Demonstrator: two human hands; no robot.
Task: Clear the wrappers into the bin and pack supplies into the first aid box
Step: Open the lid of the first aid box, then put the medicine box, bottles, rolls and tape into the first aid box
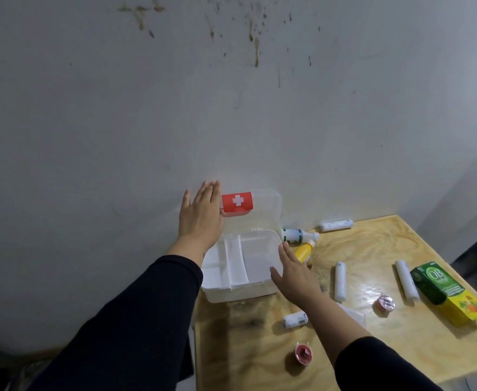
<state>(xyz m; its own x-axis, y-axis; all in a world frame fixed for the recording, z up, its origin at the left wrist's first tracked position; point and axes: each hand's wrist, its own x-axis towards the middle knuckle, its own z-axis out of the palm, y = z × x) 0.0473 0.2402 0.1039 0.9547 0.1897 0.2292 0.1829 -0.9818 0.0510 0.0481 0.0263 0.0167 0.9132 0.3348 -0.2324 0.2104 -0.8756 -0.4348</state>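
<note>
First aid box (240, 266), translucent white, stands open at the far left corner of the wooden table (372, 348), its lid (260, 213) with a red cross label upright against the wall. Left hand (200, 215), fingers spread and empty, lies at the lid's left edge. Right hand (293, 272), fingers extended and empty, touches the box's right rim. Bandage rolls (340, 282), two bottles (299, 235), tape rolls (385, 303) and a green carton (440, 286) lie scattered on the table right of the box.

White crumpled paper wrapper (354, 314) partly hidden under right forearm; yellow plastic bottle (303, 251) base hidden behind right hand (293, 273).
</note>
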